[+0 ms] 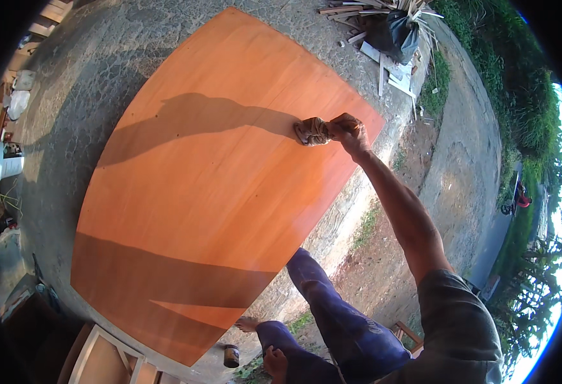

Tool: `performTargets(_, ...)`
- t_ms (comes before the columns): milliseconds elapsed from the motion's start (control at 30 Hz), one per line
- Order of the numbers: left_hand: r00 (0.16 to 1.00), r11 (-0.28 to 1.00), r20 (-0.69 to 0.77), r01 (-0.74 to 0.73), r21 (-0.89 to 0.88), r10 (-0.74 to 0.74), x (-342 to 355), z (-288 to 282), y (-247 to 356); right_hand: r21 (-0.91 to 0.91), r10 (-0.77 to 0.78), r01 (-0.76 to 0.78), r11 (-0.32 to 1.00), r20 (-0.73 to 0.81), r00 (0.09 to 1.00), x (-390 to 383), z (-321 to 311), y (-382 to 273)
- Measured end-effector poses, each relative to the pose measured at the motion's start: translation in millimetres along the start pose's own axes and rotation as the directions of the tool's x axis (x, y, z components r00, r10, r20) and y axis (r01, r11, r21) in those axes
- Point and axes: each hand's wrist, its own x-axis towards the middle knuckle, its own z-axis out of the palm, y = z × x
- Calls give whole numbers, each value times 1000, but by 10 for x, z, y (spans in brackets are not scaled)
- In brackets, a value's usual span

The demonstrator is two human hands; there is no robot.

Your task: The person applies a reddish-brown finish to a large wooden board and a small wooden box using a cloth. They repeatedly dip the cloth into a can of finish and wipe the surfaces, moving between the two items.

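Observation:
A large orange-brown wooden panel [217, 166] with curved sides lies in front of me, its grain running lengthwise. Near its right edge, my right hand [350, 133] is closed on a brown-stained rag [313, 131], bunched up and pressed against the surface. The rag's underside is hidden. My left hand [274, 363] rests low by my left leg, fingers loosely bent and partly in shade, with nothing visible in it. A small dark can [231, 356] stands on the ground beside the panel's near edge.
Scrap wood strips [383, 13] and a black plastic bag [393, 37] are piled at the far right. A white bucket [8, 161] stands at the left rim. Wooden frames [105, 358] are at lower left. Shadows of my arm and body cross the panel.

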Motion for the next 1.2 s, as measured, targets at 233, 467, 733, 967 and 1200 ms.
performTargets(233,986,999,166,37,-27,-32,17,-79,239,-76,-8,1,997,-90,996,870,-952,4)
performTargets(467,995,999,98,6,-32,-3,-48,-31,117,-629,-239,-26,777,-333,912,1328,-1251,-12)
performTargets(733,998,995,-51,-33,-90,28,61,19,-107,-494,-470,428,757,42,882,709,-838,483)
performTargets(967,979,984,-203,-33,-176,-3,-125,-5,-591,-710,-304,268,651,79,949,-2046,1914,-19)
performTargets(1200,980,942,-187,-4,-337,-63,-112,-225,-1072,-617,-146,237,751,194,970,-4085,3776,-275)
